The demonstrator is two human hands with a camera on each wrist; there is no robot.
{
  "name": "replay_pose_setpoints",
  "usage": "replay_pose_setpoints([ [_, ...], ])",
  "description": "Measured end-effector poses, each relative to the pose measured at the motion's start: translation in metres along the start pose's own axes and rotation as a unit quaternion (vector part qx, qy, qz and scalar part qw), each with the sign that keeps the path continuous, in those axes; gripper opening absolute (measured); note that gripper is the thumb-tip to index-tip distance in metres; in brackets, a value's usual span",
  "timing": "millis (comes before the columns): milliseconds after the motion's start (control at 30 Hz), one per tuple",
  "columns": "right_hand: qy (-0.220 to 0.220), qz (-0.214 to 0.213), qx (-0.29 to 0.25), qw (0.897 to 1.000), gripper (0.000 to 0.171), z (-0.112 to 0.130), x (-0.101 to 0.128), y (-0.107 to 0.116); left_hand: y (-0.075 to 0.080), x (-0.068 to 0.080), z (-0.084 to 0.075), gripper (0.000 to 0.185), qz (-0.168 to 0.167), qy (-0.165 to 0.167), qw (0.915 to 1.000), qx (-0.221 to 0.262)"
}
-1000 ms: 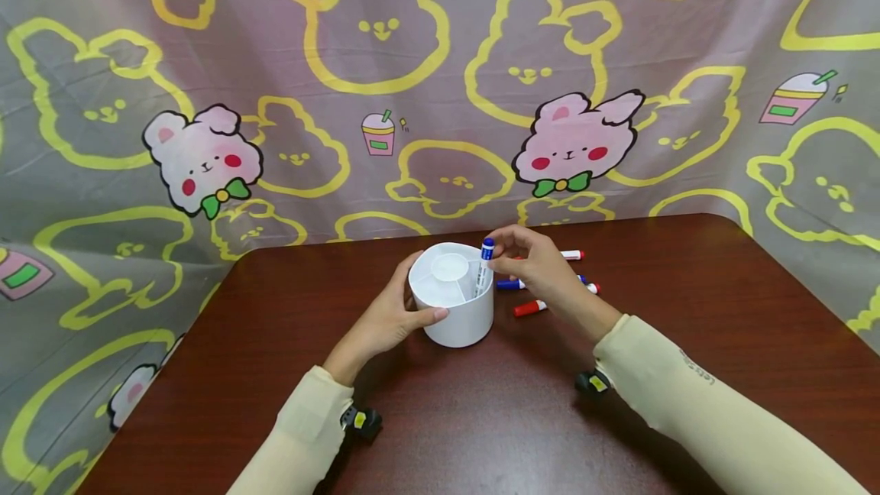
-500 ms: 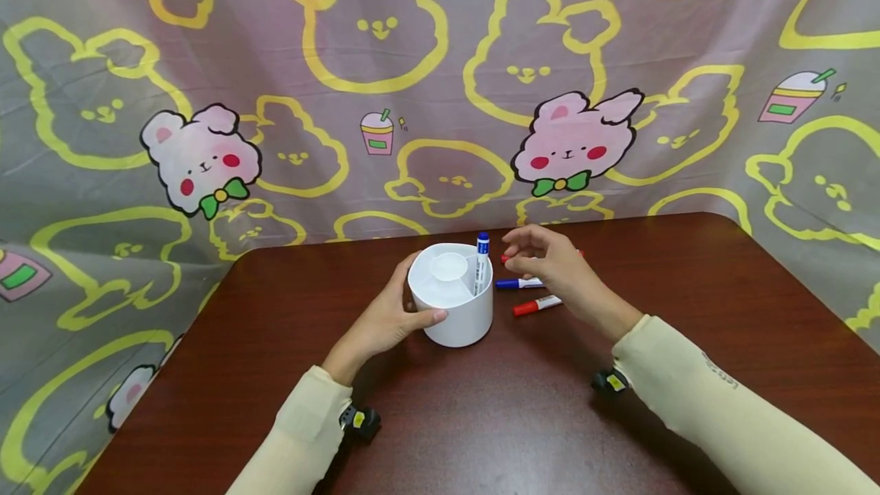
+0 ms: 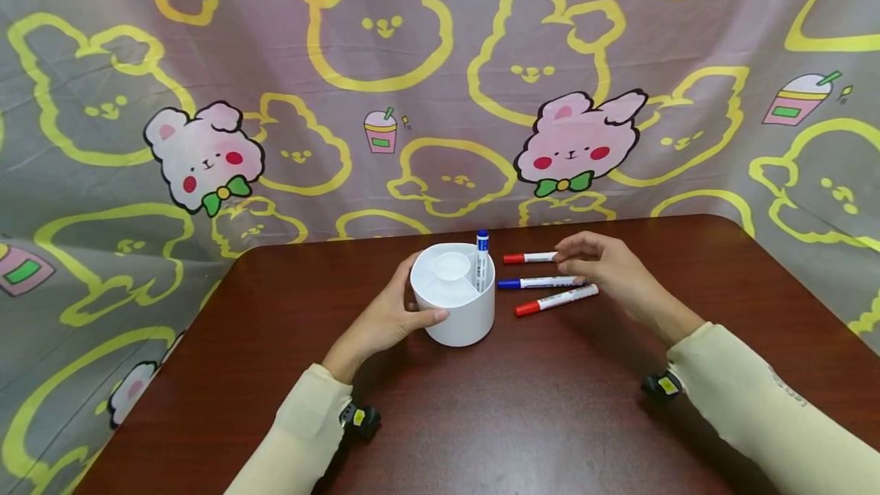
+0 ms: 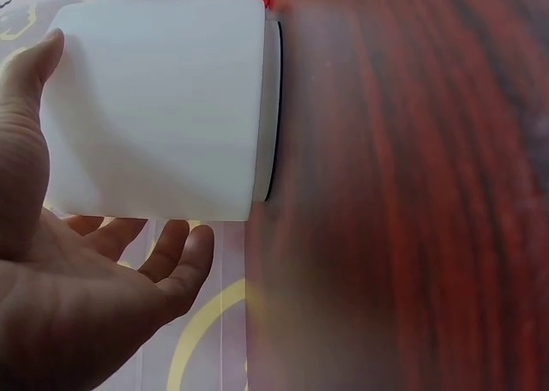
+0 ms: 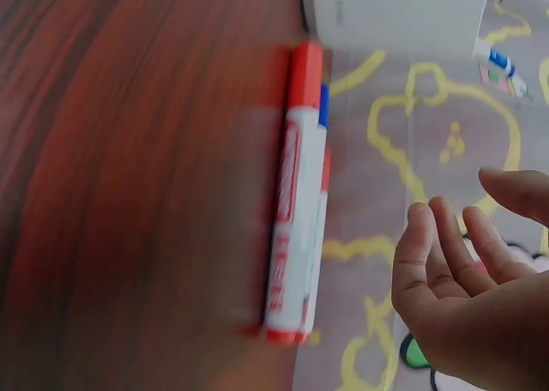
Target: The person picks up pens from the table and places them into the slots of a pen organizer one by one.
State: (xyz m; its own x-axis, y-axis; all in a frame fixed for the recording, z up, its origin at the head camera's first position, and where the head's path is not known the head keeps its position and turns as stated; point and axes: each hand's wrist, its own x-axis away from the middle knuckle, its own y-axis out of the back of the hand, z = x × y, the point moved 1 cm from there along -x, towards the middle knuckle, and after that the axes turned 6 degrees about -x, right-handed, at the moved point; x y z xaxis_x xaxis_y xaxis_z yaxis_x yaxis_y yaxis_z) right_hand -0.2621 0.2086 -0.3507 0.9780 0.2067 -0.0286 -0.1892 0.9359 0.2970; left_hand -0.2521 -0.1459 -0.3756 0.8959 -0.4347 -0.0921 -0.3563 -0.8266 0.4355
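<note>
My left hand [image 3: 393,317] grips the white round holder [image 3: 457,315] from its left side, thumb on the front wall; the left wrist view shows the holder [image 4: 154,108] between thumb and fingers [image 4: 171,254]. A blue-capped marker [image 3: 482,257] stands upright in the holder's right compartment. To its right three markers lie on the table: a red-capped one [image 3: 528,257] farthest, a blue-capped one [image 3: 532,283], and a red-capped one [image 3: 555,299] nearest. My right hand [image 3: 596,263] hovers over their right ends with relaxed fingers, holding nothing. In the right wrist view the nearest red marker [image 5: 292,194] lies beside my right hand [image 5: 463,297].
The dark wooden table [image 3: 481,418] has bare surface in front of the holder and on both sides. A cartoon-print cloth [image 3: 440,82] hangs behind and drapes past the table's left and right edges.
My right hand let go of the blue-capped marker, which now stands in the holder, and moved right to above the lying markers. The left hand kept its grip on the holder.
</note>
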Motion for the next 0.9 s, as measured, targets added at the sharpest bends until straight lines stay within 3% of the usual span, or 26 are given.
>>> replay_pose_setpoints([
  [300,-0.024,0.012,0.021,0.999,0.04,-0.021,0.006,0.024,0.002,0.002,-0.002,0.101,-0.009,0.012,0.9999,-0.007],
  [500,-0.038,0.01,0.034,0.999,0.041,-0.032,0.005,0.034,0.001,0.001,-0.003,0.1,-0.002,0.012,0.9997,0.019],
  [900,-0.036,0.038,0.034,0.998,0.036,-0.038,0.001,0.035,0.004,0.003,-0.004,0.094,-0.02,0.041,0.9989,-0.009],
])
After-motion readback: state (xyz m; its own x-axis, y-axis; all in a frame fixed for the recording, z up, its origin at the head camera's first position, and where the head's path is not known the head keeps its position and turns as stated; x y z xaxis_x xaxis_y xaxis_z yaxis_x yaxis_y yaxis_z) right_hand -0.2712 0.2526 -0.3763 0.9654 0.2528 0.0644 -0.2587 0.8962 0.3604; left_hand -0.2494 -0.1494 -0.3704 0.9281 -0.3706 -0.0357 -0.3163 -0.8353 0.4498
